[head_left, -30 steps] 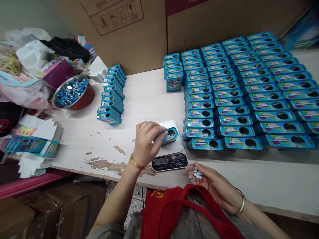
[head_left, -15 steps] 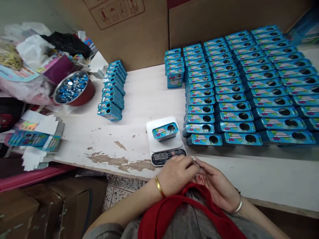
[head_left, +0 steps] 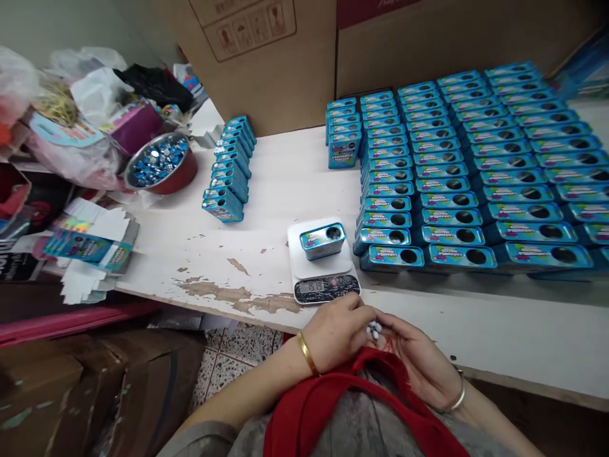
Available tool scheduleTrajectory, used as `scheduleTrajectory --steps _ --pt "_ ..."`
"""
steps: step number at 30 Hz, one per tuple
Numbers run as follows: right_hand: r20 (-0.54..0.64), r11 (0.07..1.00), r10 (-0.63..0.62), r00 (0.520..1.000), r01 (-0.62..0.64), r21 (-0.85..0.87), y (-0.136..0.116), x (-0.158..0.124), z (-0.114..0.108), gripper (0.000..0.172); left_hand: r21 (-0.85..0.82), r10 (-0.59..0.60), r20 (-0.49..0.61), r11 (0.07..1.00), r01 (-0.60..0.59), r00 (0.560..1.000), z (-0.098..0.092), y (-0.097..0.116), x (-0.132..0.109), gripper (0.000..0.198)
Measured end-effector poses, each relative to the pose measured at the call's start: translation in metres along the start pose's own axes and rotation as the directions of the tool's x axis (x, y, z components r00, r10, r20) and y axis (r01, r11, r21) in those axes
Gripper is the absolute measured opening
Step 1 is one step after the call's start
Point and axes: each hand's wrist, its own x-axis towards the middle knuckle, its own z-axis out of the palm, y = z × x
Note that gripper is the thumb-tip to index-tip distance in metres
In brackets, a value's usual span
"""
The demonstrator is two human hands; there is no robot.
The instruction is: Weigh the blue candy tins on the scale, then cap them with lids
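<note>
Near the bottom middle of the frame, the right hand is palm up and cupped like a little bowl, with small white candies sitting in it. The left hand is right next to it, with its fingers bent down toward the candies. Its fingertips are hard to see, so I cannot tell if they are pinching one. Just above the left hand, in the middle of the frame, a blue tin stands on the white top of a scale. The tin has a round hole in its lid, at its right end. Lots more blue tins stand in rows on the right side of the frame. Left of the middle, a short line of tins stands on the white table, and white candies show on some of them. In the upper left, a red bowl is full of shiny blue wrapped sweets, close to a heap of bags. Big brown boxes stand at the top of the frame.
</note>
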Motion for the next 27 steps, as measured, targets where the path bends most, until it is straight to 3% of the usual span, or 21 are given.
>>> scheduleTrajectory --steps 4,8,10,12,17,20,24,27 --pt "0.008 0.998 -0.064 0.998 0.064 0.020 0.000 0.004 0.005 0.020 -0.130 0.077 -0.210 0.986 -0.106 0.975 -0.016 -0.001 0.001 0.011" --pt "0.030 0.995 -0.100 0.994 0.101 -0.021 -0.002 0.006 0.013 0.025 -0.102 0.081 -0.519 0.983 -0.155 0.851 -0.055 -0.008 0.015 0.006" --pt "0.025 0.994 -0.094 0.995 0.095 -0.052 -0.003 0.004 0.015 0.028 -0.040 0.086 -0.610 0.989 -0.139 0.788 -0.073 -0.015 0.026 0.006" --pt "0.008 0.993 -0.099 0.995 0.100 -0.064 -0.003 0.003 0.014 0.028 0.017 0.107 -0.631 0.992 -0.124 0.769 -0.085 -0.025 0.038 0.007" --pt "-0.016 0.991 -0.126 0.992 0.125 -0.052 -0.007 0.003 0.010 0.027 0.101 0.126 -0.595 0.992 -0.082 0.794 -0.091 -0.040 0.049 0.004" --pt "-0.052 0.989 -0.136 0.989 0.133 -0.060 -0.010 0.004 0.005 0.026 0.077 0.094 -0.649 0.995 -0.058 0.755 -0.095 -0.042 0.039 0.004" --pt "-0.079 0.985 -0.156 0.985 0.149 -0.087 -0.011 0.004 -0.004 0.022 -0.020 -0.010 -0.743 1.000 -0.007 0.669 -0.095 -0.046 0.018 0.002" --pt "-0.080 0.983 -0.157 0.984 0.148 -0.109 -0.010 0.005 -0.006 0.021 -0.133 -0.123 -0.754 0.991 0.033 0.646 -0.089 -0.053 0.005 0.004"
